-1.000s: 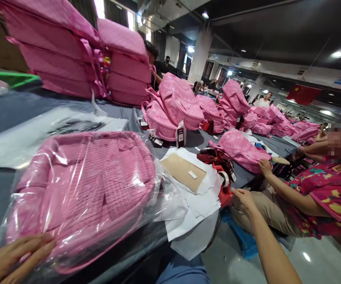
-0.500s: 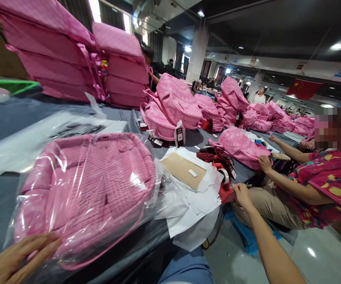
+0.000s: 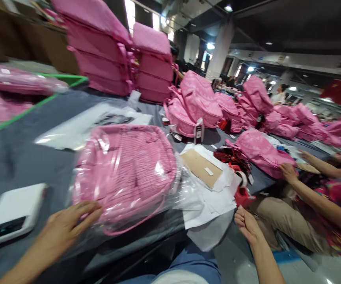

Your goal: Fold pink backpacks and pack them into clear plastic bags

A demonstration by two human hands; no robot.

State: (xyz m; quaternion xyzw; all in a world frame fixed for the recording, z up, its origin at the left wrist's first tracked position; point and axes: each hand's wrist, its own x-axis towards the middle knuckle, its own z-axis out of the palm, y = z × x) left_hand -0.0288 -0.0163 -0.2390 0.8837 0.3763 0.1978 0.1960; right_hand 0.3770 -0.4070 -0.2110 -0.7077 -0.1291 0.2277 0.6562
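A pink backpack (image 3: 129, 169) lies flat on the dark-covered table inside a clear plastic bag (image 3: 185, 197), whose loose end spreads to the right. My left hand (image 3: 69, 223) rests on the bag's near left corner, fingers stretched over the plastic. To the right, my right hand (image 3: 247, 225) is closed, its fingertips pinched together just below a red tape dispenser (image 3: 243, 196). Whatever the pinch holds is too small to make out. White sheets (image 3: 208, 201) with a brown card (image 3: 202, 167) on top lie between the bagged backpack and the dispenser.
A white device with a dark display (image 3: 15, 213) sits at left, near a green-rimmed container (image 3: 40, 103) of bagged pink packs. Stacked pink backpacks (image 3: 99, 51) stand behind. At right, a seated person's hand (image 3: 288, 172) touches another pink backpack (image 3: 261, 152).
My view has turned left, bringing the white device into sight. My right hand has come slightly down from the tape dispenser. My left hand stays on the bag's corner.
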